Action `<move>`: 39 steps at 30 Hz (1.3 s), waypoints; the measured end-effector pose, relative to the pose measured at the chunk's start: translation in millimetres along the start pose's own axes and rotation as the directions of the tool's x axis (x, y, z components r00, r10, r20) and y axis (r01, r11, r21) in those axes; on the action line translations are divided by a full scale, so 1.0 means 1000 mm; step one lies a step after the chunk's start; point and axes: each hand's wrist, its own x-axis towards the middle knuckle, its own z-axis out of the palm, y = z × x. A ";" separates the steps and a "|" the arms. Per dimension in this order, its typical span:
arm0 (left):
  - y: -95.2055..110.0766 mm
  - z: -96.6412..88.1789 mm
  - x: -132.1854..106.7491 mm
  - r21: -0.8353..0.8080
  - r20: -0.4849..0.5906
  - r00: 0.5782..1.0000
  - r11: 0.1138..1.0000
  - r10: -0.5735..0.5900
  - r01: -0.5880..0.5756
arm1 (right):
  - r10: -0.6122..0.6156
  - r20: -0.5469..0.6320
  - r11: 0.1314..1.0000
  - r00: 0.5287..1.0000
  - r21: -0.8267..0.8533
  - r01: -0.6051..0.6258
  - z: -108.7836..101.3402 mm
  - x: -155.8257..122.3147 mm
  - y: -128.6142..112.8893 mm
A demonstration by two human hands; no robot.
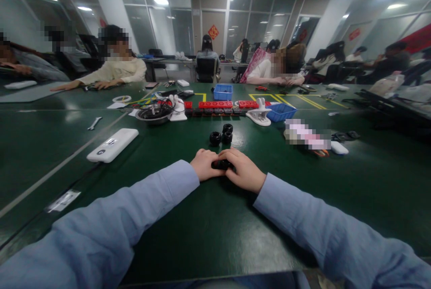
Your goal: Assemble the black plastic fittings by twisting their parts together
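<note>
Both my hands are closed around a small black piece with a hint of red, low over the green table. My left hand grips its left end, the thumb along the near side. From the right, the fingers of my right hand curl over its top and hide much of it, so its exact kind does not show. Just beyond my fingers, three black toy wheels stand close together on the tabletop, touching neither hand.
Across the table run red power strips. Blue bins, a white clip stand and a bowl of dark cables stand nearby. A white power bank with a cable lies left, a wrench beyond it. Other people sit opposite.
</note>
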 end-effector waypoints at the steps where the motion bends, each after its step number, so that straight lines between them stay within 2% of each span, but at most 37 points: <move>1: 0.000 0.000 0.000 0.002 -0.001 1.000 1.000 0.004 -0.004 | -0.002 0.009 1.000 1.000 0.005 0.002 -0.001 0.000 0.000; 6: -0.001 0.001 0.000 0.022 -0.009 1.000 1.000 0.001 -0.001 | -0.032 -0.008 0.999 0.999 0.008 0.032 -0.001 0.001 0.002; 14: 0.001 0.000 0.001 0.058 0.011 1.000 0.998 -0.006 0.006 | -0.215 -0.104 0.975 0.971 0.027 0.219 0.005 0.002 0.011; 17: 0.001 -0.001 0.001 0.060 0.022 1.000 0.998 -0.002 0.001 | -0.240 -0.119 0.969 0.963 0.022 0.245 0.006 0.002 0.011; 25: 0.000 0.000 0.001 0.008 0.020 1.000 1.000 -0.025 0.024 | -0.224 -0.093 0.974 0.970 -0.025 0.223 0.006 -0.001 0.013; 30: -0.002 0.002 0.000 -0.050 -0.009 1.000 0.999 -0.007 0.007 | -0.220 -0.133 0.969 0.966 -0.140 0.201 0.006 -0.006 0.013; 39: -0.001 0.000 0.001 0.001 0.002 1.000 1.000 -0.002 0.002 | -0.143 -0.214 0.984 0.966 -0.136 0.115 0.002 -0.005 0.007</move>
